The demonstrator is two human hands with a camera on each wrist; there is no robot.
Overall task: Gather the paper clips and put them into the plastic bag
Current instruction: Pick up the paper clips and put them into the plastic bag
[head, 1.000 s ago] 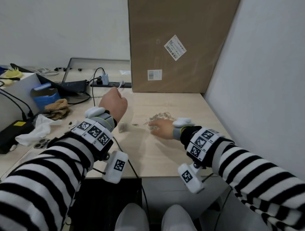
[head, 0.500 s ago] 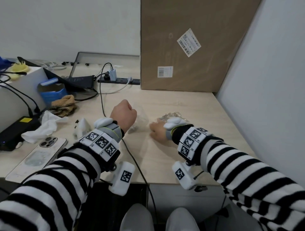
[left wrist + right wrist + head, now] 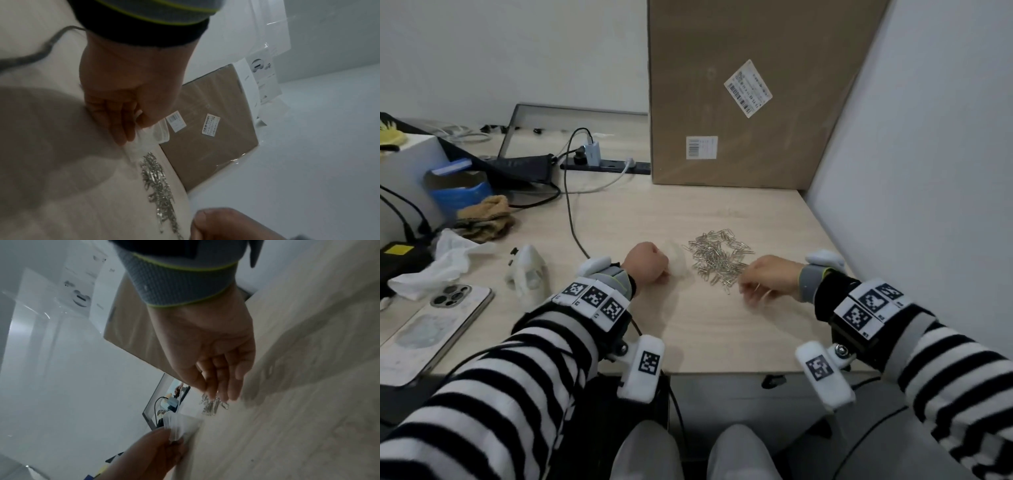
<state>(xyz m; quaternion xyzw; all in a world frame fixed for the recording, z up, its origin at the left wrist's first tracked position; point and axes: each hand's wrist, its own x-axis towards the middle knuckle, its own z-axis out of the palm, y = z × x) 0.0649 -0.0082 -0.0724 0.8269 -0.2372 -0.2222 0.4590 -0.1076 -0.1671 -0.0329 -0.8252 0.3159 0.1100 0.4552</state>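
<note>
A loose pile of silver paper clips [image 3: 717,257] [image 3: 158,183] lies on the wooden desk [image 3: 715,335]. Just left of it, my left hand [image 3: 645,263] [image 3: 123,105] [image 3: 148,456] rests as a fist on the desk. It pinches the small clear plastic bag [image 3: 677,262] [image 3: 148,138] [image 3: 183,426], which sticks out toward the pile. My right hand [image 3: 767,279] [image 3: 216,369] hovers at the pile's near right edge, blurred. Its thumb and fingers come together on a small bunch of paper clips [image 3: 213,404].
A tall cardboard box [image 3: 739,102] stands behind the pile and a wall [image 3: 928,171] closes the right side. A dark cable [image 3: 571,205] runs past my left wrist. Farther left lie a white plastic part [image 3: 527,270], a phone [image 3: 431,325] and crumpled tissue [image 3: 445,260].
My left hand came down from a raised position to the desk beside the pile, still holding the bag. My right hand drew back from the pile toward the near right.
</note>
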